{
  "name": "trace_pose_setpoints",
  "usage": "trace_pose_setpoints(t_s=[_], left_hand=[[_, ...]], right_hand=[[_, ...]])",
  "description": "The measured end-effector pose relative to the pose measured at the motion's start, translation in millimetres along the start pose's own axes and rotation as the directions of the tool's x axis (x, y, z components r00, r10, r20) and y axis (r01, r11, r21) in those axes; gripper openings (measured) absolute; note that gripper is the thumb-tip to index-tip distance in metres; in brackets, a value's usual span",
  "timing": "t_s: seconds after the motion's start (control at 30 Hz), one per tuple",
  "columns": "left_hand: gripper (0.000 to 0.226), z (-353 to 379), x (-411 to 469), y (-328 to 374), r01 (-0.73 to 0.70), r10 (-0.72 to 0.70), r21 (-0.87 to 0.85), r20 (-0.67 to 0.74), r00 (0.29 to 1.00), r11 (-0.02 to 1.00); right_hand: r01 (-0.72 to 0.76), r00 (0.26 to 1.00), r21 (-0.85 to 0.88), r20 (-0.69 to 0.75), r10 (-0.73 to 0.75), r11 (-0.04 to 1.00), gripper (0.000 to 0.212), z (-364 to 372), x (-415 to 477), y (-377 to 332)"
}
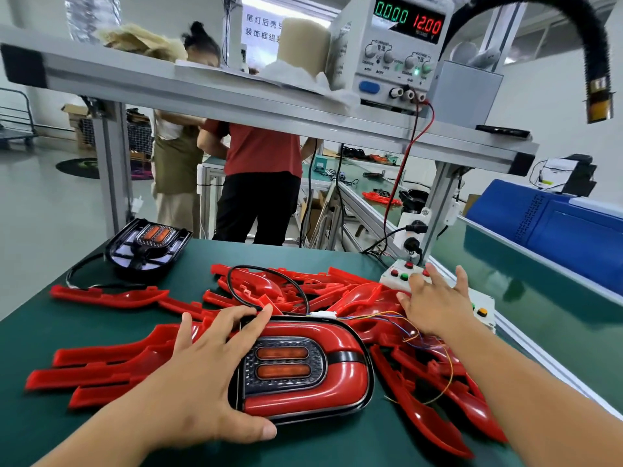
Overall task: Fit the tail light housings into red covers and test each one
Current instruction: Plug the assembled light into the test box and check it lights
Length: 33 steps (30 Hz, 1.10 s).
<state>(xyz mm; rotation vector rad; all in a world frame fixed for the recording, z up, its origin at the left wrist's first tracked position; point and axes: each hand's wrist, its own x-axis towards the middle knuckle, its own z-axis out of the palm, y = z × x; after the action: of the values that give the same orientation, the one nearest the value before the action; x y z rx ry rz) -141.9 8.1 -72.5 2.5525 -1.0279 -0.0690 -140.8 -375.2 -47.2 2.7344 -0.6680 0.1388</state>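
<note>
Green bench mat point(50, 332) is carrying the whole job. Left hand point(199, 375) is gripping the left end of the red cover point(344, 385): the thumb is hooking the near rim and the fingers point(236, 318) are spreading over the top toward the far rim.

The cover is acting as the shell. The housing point(286, 362) is sitting inside it lens up, a dark stippled face with two orange oblong bars. The glossy red U-shape is wrapping round it, with a black band crossing on the right. The unit is lying flat at near centre, partly on the heap.

Right hand point(438, 308) is reaching palm down, fingers straight and fanned, onto the white button box point(401, 274). The fingertips are probably touching its top. I can't tell whether any button is being pressed.

A white connector point(322, 315) is sitting at the cover's far rim. Thin coloured wires point(414, 335) are running right, under the right wrist. A black cable point(266, 284) is looping over the loose red covers point(111, 362). These are long curved mouldings with clip tabs, piling across the mat.

A bare housing point(148, 246) with a black frame is lying lens up at back left. The power supply point(397, 45) on the shelf is showing 0.000 and 12.00. A blue crate point(546, 227) is standing far right, its inside hidden.
</note>
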Motion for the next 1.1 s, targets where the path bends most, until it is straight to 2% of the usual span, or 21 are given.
trace_pose_setpoints(t_s=[0.17,0.47,0.73,0.9,1.1], left_hand=[[0.131,0,0,-2,0.009,-0.009,0.001,-0.025,1.000,1.000],[0.132,-4,-2,2,0.015,-0.015,0.001,0.002,1.000,1.000],[0.129,-2,0,2,0.012,-0.012,0.000,0.013,1.000,1.000],[0.130,0,0,0,0.014,-0.014,-0.017,0.003,1.000,1.000],[0.131,-1,0,0,0.019,-0.019,-0.014,0.014,1.000,1.000]], right_hand=[[0.077,0.997,-0.123,0.033,-0.074,0.989,0.057,-13,1,-2],[0.083,0.995,-0.096,0.062,-0.078,0.992,0.055,-18,-2,-2],[-0.087,0.992,0.186,0.107,0.068,0.979,0.052,-2,-15,3],[-0.170,0.984,0.215,0.087,0.155,0.962,0.065,7,-26,7],[-0.167,0.985,0.171,0.082,0.154,0.971,0.069,9,-29,8]])
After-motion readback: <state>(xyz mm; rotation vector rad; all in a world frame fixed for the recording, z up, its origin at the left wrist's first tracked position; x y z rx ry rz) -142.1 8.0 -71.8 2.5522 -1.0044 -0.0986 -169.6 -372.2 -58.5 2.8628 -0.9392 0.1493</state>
